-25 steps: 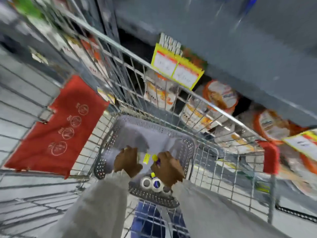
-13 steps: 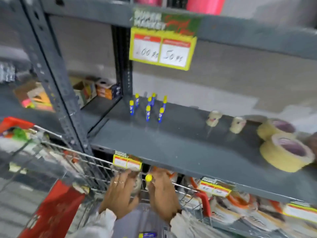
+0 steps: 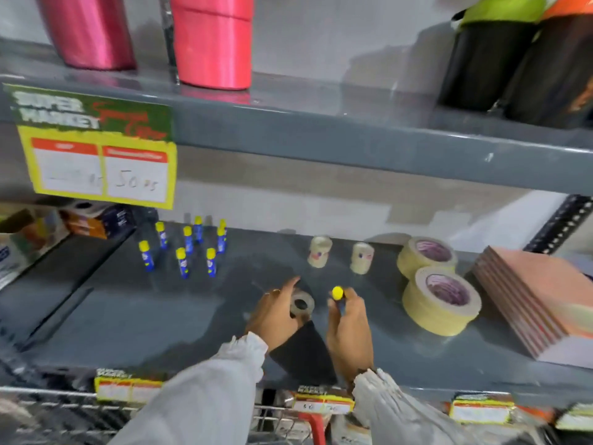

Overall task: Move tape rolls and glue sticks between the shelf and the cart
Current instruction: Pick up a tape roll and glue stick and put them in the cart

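Nearest me I see the wire rim of the cart at the bottom edge, with yellow price tags along the shelf's front lip. Both my white sleeves reach over it onto the grey shelf. My left hand is wrapped around a small clear tape roll, fingers curled over its side, the roll's hole facing me. My right hand is closed on a glue stick, held upright just above the shelf, only its yellow cap showing clearly above my fingers. The 2 hands sit just beside each other near the shelf's front middle.

Farther back to the left I see a cluster of about 8 blue glue sticks standing with yellow caps. Behind my hands 2 more small clear tape rolls stand on edge. To the right 2 wide masking tape rolls lie flat, beside a stack of pink pads. A large price sign hangs from the upper shelf, where pink ribbon spools stand.
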Action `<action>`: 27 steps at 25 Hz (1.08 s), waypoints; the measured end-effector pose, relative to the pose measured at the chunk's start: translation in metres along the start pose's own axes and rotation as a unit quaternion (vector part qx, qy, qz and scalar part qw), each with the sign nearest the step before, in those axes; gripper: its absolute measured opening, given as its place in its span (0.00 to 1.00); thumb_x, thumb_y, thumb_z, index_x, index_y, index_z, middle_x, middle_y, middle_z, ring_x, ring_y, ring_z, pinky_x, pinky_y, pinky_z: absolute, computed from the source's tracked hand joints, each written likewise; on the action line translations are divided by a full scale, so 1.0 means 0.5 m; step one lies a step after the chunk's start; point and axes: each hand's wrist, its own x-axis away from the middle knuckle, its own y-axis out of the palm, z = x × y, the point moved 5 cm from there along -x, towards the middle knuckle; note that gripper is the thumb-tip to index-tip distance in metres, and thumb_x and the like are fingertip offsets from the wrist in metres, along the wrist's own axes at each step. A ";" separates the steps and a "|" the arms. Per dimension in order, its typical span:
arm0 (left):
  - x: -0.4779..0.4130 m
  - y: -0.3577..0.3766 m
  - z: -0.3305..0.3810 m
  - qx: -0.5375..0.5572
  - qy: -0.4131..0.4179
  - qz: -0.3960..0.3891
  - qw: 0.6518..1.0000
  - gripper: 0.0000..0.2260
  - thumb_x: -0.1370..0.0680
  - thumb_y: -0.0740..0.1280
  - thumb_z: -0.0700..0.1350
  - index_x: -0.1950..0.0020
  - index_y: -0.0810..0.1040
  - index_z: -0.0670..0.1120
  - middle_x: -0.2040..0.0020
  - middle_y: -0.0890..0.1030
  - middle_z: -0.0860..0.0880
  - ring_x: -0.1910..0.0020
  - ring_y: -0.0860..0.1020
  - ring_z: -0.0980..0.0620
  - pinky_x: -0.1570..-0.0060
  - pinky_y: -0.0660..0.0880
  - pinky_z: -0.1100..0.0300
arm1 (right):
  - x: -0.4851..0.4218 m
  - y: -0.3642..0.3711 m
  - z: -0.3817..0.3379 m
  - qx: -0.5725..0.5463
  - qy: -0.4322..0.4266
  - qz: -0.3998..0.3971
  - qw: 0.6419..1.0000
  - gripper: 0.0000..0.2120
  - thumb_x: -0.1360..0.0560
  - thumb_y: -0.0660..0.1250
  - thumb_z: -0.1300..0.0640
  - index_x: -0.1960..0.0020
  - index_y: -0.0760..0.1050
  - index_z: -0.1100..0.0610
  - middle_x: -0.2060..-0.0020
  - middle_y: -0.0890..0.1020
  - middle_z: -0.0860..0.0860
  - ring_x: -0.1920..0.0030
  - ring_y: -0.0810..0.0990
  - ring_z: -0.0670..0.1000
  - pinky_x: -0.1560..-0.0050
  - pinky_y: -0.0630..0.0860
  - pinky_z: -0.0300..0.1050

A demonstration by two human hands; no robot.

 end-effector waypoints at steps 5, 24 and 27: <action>-0.083 0.081 0.025 -0.010 -0.009 -0.001 1.000 0.38 0.31 0.74 0.53 0.27 0.58 0.53 0.39 0.80 0.48 0.39 0.76 0.45 0.38 0.73 0.53 | -0.046 -0.025 0.074 -0.023 0.029 0.002 0.999 0.05 0.20 0.58 0.54 0.48 0.65 0.44 0.53 0.71 0.48 0.56 0.72 0.47 0.52 0.70 0.43; -0.001 -0.036 -0.100 -0.097 -0.062 0.043 0.992 0.34 0.30 0.69 0.59 0.27 0.61 0.51 0.31 0.72 0.48 0.31 0.65 0.43 0.34 0.64 0.49 | -0.038 0.126 -0.023 -0.023 -0.063 -0.073 0.995 0.10 0.25 0.69 0.57 0.46 0.75 0.61 0.56 0.83 0.58 0.55 0.81 0.56 0.55 0.75 0.42; 0.094 -0.141 -0.195 -0.115 -0.103 0.117 0.981 0.27 0.28 0.69 0.52 0.31 0.67 0.51 0.37 0.78 0.51 0.35 0.69 0.44 0.38 0.66 0.50 | -0.015 0.242 -0.114 -0.075 -0.076 -0.130 0.986 0.10 0.27 0.72 0.60 0.48 0.78 0.61 0.58 0.86 0.57 0.56 0.84 0.57 0.54 0.80 0.50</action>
